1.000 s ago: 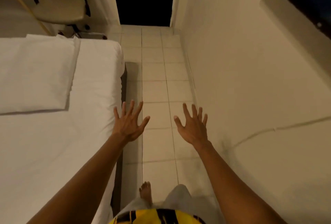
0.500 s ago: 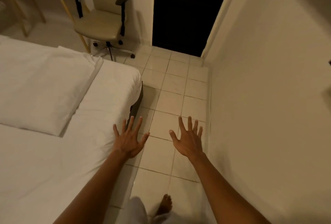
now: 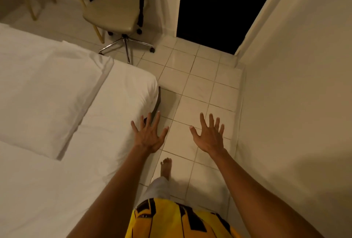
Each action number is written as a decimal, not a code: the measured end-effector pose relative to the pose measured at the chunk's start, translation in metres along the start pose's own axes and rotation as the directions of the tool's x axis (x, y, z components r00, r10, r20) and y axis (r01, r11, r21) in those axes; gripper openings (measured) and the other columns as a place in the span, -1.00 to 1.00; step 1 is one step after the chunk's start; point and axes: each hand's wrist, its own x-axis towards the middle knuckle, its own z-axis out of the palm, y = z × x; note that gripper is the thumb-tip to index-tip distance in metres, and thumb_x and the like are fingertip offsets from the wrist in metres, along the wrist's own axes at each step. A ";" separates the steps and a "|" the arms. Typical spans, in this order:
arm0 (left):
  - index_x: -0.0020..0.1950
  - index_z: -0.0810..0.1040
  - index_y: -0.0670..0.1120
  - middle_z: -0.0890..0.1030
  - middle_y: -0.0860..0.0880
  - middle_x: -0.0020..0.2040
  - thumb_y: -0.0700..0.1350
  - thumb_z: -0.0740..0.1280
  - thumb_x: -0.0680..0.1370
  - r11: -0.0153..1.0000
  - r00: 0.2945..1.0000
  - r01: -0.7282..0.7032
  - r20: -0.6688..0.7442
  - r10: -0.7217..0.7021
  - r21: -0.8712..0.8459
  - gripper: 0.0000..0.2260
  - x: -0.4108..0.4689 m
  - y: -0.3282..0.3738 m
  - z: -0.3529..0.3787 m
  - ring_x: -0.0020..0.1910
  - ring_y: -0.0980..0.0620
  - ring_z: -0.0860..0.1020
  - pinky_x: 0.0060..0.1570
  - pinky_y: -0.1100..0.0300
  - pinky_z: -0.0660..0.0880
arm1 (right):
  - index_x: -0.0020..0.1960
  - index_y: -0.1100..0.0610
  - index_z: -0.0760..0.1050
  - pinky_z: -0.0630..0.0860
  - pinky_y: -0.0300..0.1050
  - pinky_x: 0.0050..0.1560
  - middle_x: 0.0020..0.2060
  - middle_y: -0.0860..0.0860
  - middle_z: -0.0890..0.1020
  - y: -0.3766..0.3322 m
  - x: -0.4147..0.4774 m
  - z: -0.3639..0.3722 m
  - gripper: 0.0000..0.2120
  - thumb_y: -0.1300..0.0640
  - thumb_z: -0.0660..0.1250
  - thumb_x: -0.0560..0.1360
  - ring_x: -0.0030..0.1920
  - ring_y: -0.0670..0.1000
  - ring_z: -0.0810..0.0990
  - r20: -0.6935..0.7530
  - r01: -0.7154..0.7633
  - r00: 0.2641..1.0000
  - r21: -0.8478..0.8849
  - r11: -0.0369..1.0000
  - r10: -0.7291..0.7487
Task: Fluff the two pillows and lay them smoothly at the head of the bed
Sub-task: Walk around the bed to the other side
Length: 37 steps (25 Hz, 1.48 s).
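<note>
Bed (image 3: 118,93), pillow (image 3: 42,93) flat, hands empty

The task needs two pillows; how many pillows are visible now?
1: a white rectangular fabric pillow lies on the white bed, left of both hands. Another may be outside the view.

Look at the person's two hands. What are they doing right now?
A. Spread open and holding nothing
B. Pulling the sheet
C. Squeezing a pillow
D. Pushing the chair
A: the left hand and the right hand both have their fingers spread wide with nothing in them, while the pillow lies untouched on the bed and the chair stands far off.
</note>
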 end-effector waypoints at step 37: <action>0.55 -0.40 0.24 -0.41 0.05 0.59 0.39 -0.17 0.55 0.809 0.803 0.481 -0.199 -0.561 -0.338 -0.34 0.580 0.092 -0.248 0.56 -0.23 -0.38 0.37 -0.57 -0.20 | 0.59 -0.13 -0.39 -0.20 0.36 0.55 0.58 0.12 -0.38 -0.104 0.698 -0.278 -0.27 -0.38 -0.18 0.57 0.57 0.29 -0.37 0.148 0.618 0.781 -0.323 0.716 -0.607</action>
